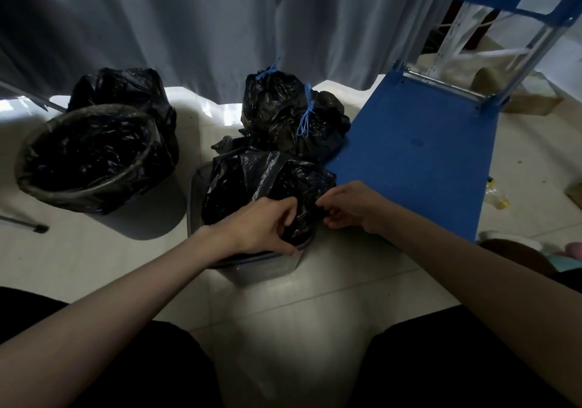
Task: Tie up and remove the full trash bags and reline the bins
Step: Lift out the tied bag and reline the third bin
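While both hands work at its mouth, the scene reads as follows.

Bag in hand: black trash bag (pixel 267 187) sits in the clear square bin (pixel 267 266) directly in front of the person, its loose top bunched above the rim.
Left hand: left hand (pixel 261 228) has fingers curled round gathered film at the near side of the bag.
Right hand: right hand (pixel 352 206) pinches the film just beside the left — fingertips partly hidden in the folds.
Step, as judged: gathering the neck for tying; no tie is visible on this bag.
Risk, tear: thin film may split if the hands pull apart hard.
Risk, spill: a slack neck could let the contents out on lifting.
Risk, tip: the light bin may rise with the bag.
Tied bags: two tied bags (pixel 293 114) with blue ties stand just behind.
Round bin: round bin (pixel 88 155) at left, lined in black.
Cart: blue cart (pixel 419 149) lies at right, beside the bags.
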Demonstrator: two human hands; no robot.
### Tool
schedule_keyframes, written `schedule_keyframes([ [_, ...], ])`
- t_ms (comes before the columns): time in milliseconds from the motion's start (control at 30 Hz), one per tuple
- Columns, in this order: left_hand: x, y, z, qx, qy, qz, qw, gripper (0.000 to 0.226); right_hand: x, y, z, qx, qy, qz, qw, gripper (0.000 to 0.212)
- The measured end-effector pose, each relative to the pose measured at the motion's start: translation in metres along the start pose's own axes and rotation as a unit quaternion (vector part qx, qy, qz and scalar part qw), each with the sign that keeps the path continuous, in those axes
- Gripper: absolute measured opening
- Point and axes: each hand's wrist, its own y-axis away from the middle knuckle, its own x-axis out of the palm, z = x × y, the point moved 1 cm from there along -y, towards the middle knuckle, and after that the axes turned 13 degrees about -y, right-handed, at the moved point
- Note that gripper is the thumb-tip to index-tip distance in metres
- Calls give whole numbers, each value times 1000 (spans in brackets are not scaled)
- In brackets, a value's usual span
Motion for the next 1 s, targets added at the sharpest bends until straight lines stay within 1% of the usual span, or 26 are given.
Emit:
schedule_keyframes([
  [100, 5, 4, 6, -3, -7, 39, 999, 42, -5, -2, -3, 8, 16, 12, 1000, 21],
  [167, 5, 6, 8, 2, 9, 50, 999, 34, -6, -3, -5, -7, 66, 29, 997, 17],
  [233, 0, 10, 7, 12, 5, 53, 999, 30, -6, -3, -8, -27, 149, 39, 988, 11],
  [367, -11, 22, 1, 18, -36, 56, 998, 23, 2, -7, -20, -29, 283, 54, 957, 11],
  [433, -10, 29, -2, 47, -81, 73, 993, 22, 7, -11, -29, -37, 326, 60, 943, 8],
  [500, -5, 37, -6, 108, -156, 76, 979, 17, 11, -15, -38, -61, 358, 54, 930, 5],
  [533, 0, 41, -6, 142, -207, 65, 966, 16, 14, -17, -41, -72, 369, 51, 925, 6],
  [600, 7, 50, -3, 196, -287, 20, 937, 23, 18, -19, -45, -85, 384, 53, 918, 10],
  [667, 9, 59, 1, 221, -350, 13, 910, 30, 21, -17, -40, -84, 406, 68, 908, 11],
  [700, 8, 63, 3, 219, -363, 16, 905, 34, 22, -15, -35, -81, 423, 78, 899, 11],
  [733, 7, 67, 5, 206, -361, 19, 909, 40, 22, -13, -28, -79, 444, 84, 889, 12],
  [767, 4, 72, 6, 182, -337, 19, 923, 47, 22, -9, -20, -78, 474, 82, 873, 12],
  [800, 1, 76, 8, 144, -284, 28, 948, 49, 23, -5, -11, -88, 516, 69, 849, 14],
  [833, -4, 79, 9, 106, -206, 39, 972, 46, 24, 0, -2, -108, 563, 46, 818, 19],
  [867, -10, 81, 13, 73, -128, 36, 988, 38, 26, 5, 6, -137, 601, 17, 787, 23],
  [900, -18, 83, 16, 42, -62, 14, 997, 28, 29, 9, 13, -167, 617, -9, 769, 25],
  [933, -23, 84, 24, 9, -23, -11, 1000, 16, 33, 13, 17, -195, 615, -26, 764, 25],
  [967, -29, 85, 33, -15, -14, -31, 999, 5, 39, 16, 21, -216, 603, -30, 767, 24],
  [1000, -34, 85, 43, -33, -30, -45, 998, 12, 47, 18, 23, -236, 587, -20, 774, 19],
])
